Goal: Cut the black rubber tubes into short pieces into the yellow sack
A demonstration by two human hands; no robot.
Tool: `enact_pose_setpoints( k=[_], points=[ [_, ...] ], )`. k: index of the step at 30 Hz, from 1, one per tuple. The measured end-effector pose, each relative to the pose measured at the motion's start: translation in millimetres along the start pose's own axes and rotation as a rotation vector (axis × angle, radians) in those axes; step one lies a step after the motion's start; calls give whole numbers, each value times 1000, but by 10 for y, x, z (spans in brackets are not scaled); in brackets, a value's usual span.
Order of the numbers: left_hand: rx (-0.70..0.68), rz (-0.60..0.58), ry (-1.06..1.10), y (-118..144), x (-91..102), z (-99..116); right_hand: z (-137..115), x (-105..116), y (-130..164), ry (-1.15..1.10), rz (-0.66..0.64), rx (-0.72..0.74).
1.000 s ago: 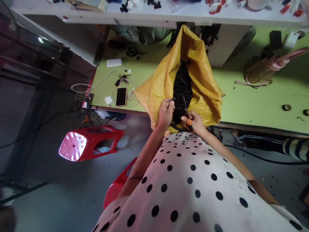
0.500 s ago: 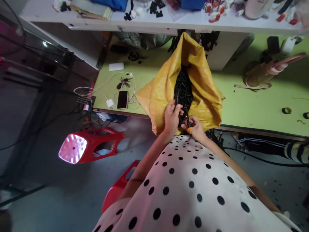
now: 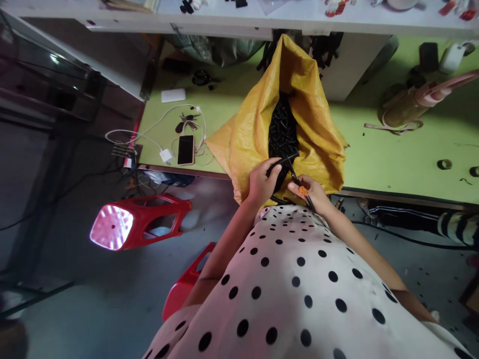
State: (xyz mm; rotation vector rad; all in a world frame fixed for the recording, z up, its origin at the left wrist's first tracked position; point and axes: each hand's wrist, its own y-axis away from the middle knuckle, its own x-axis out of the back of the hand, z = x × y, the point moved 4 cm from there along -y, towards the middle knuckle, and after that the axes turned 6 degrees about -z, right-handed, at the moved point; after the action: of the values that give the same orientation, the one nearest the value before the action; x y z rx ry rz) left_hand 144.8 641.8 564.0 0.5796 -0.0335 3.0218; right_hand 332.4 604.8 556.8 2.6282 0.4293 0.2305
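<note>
A yellow woven sack [image 3: 254, 134] lies open on the green table [image 3: 396, 154], filled with short black ribbed tubes [image 3: 281, 128]. My left hand [image 3: 262, 180] grips one black ribbed tube [image 3: 285, 160] at the sack's mouth. My right hand [image 3: 312, 193] pinches a thin black cable with an orange piece [image 3: 302, 190], its tip pointing into the tube's end. Both hands are close together just above the table's front edge.
A phone [image 3: 185, 149], keys, a white charger and cable lie on the table's left end. A pink-handled bottle [image 3: 415, 102] and tape rings sit to the right. Red plastic stools [image 3: 142, 227] stand on the floor at left. A cluttered shelf runs along the top.
My left hand has lifted a tube and turned it sideways at the sack's mouth. My right hand shifted slightly right and tilted the cable toward the tube.
</note>
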Motion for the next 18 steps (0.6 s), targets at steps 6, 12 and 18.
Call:
enact_pose_setpoints(
  k=[6, 12, 18],
  points=[
    [-44, -36, -115, -25, 0, -21, -154, -17, 16, 88, -18, -51],
    [-28, -108, -214, -69, 22, -94, -95, -50, -28, 131, -27, -54],
    [72, -89, -200, -86, 34, -168, 7, -127, -169, 120, 53, 8]
  ],
)
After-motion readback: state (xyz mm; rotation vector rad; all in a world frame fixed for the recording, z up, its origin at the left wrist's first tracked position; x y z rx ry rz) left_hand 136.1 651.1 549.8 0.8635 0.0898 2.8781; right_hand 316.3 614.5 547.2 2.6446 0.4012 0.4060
